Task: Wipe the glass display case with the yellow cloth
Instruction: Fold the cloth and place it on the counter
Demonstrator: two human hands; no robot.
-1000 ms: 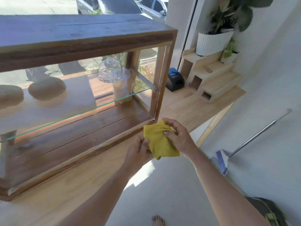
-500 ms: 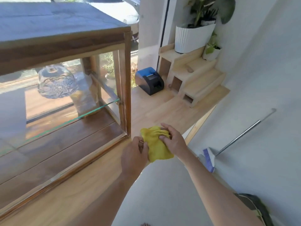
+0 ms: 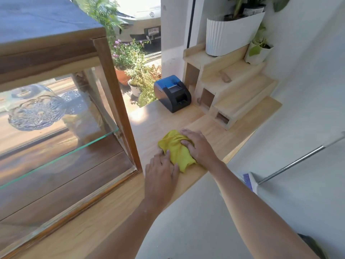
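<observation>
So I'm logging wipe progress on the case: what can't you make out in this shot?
- Glass display case: its left part is cut off by the head view's left edge.
- Yellow cloth: partly covered by the left hand and right hand.
- Glass cleanliness: reflections hide any smears.
- Crystal dish: blurred behind glass.

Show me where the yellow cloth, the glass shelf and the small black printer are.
yellow cloth (image 3: 176,149), head view, middle of the bunched fabric.
glass shelf (image 3: 78,148), head view, its green front edge.
black printer (image 3: 172,93), head view, its front face.
</observation>
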